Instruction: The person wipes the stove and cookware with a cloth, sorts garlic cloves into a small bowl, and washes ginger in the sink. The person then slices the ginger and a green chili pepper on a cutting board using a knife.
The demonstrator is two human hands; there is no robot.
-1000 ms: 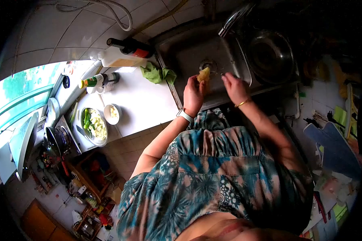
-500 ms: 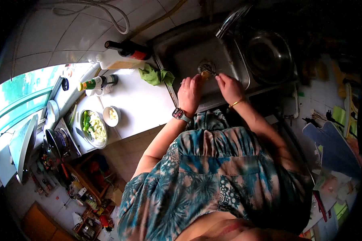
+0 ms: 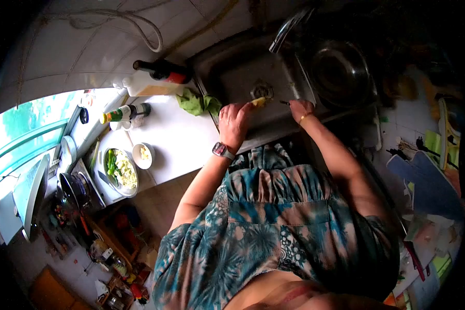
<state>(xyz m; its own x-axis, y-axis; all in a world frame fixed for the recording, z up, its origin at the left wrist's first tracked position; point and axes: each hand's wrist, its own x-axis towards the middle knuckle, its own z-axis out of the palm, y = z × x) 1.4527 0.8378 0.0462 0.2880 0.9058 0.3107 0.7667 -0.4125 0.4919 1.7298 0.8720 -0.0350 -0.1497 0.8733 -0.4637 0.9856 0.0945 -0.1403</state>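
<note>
Over the steel sink (image 3: 226,77), my left hand (image 3: 234,123) pinches a yellowish, knobby piece of ginger (image 3: 259,102) at its fingertips. The ginger sticks out toward the drain (image 3: 261,88). To the right, near the sink's front edge, my right hand (image 3: 301,109) is closed around a small thin tool (image 3: 284,103) with a dark tip pointing left. Its exact kind is too small and dim to make out. A gap separates the tool from the ginger.
A faucet (image 3: 289,32) and a metal basin (image 3: 341,75) stand at the right. Left on the white counter (image 3: 186,139) are a green cloth (image 3: 199,102), dark bottle (image 3: 160,71), small bowl (image 3: 142,156), and plate of chopped vegetables (image 3: 121,173). A yellow-capped bottle (image 3: 124,112) lies behind them.
My hands have moved apart: the right one went right with the tool, the left one slightly left and toward me with the ginger. Earlier, tool and ginger were close together over the drain.
</note>
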